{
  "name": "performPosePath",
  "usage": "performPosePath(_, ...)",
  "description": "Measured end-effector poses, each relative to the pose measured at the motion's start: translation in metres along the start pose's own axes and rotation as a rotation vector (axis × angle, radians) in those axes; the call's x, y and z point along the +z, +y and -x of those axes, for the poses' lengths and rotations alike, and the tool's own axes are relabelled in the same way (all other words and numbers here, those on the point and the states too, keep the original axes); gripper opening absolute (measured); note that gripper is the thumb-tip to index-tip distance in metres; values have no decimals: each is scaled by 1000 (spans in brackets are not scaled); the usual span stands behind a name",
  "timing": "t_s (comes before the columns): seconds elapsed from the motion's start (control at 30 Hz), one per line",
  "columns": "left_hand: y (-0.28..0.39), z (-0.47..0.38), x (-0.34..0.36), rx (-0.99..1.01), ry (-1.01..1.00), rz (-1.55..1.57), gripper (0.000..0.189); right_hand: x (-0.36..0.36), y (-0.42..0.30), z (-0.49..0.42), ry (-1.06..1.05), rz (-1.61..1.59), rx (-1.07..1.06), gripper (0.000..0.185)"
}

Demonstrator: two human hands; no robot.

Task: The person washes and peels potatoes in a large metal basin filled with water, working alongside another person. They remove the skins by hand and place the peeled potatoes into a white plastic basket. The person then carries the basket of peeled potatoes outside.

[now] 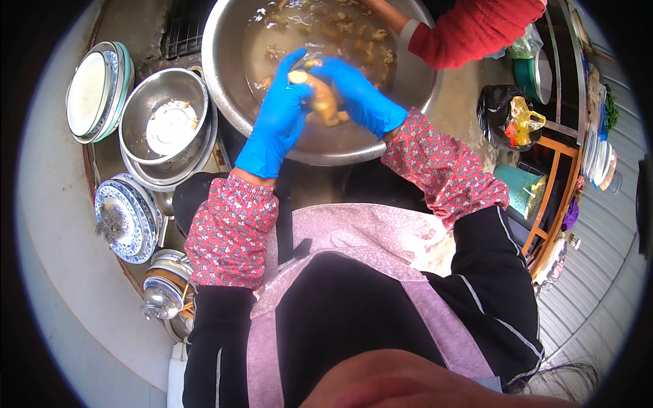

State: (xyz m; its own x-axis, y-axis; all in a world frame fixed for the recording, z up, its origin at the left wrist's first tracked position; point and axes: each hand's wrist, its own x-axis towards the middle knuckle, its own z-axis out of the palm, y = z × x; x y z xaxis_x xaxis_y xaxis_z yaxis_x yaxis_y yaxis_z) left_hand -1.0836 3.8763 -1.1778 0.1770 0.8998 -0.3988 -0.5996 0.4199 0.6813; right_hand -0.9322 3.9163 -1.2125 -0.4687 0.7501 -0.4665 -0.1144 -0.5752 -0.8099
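Note:
Before me stands a large metal basin (227,97) of murky water with several pale brown, knobby root pieces in it, perhaps ginger. My left hand (282,109), in a blue glove, holds a root piece (323,99) with a pale cut end above the water. On the right of that piece, my right hand (354,92), also blue-gloved, has its fingers curled over the top of it. Blur and the fingers hide whether the right hand grips a piece of its own. Another person's forearm in a red sleeve (459,38) reaches into the basin's far side.
Left of the basin are a steel bowl (130,120) with scraps, stacked plates (86,94) and blue-patterned plates (140,219) bearing a metal scourer (111,223). A floor grate (183,38) lies beyond. At right are a black plastic bag (492,115), a teal bucket (515,186) and an orange frame (553,173).

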Motion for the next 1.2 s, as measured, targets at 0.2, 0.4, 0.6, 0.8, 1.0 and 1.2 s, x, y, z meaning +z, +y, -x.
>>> performPosePath(0.2,-5,4,10,257,94,-559,36,-10,-8,9,43,10,97,34)
performPosePath(0.4,-15,-12,13,442,318,-533,15,25,-16,30,353,117,-193,28)
performPosePath(0.6,-24,-22,13,447,371,-303,9,36,-21,25,398,95,-293,23)
performPosePath(0.8,-15,-27,7,164,449,62,27,10,-29,41,306,207,-96,33)
performPosePath(1.0,-17,-18,7,386,74,-104,36,3,-34,38,344,370,-318,29)
performPosePath(1.2,-27,-16,25,51,-34,-75,45,-16,-52,28,373,382,-377,26)
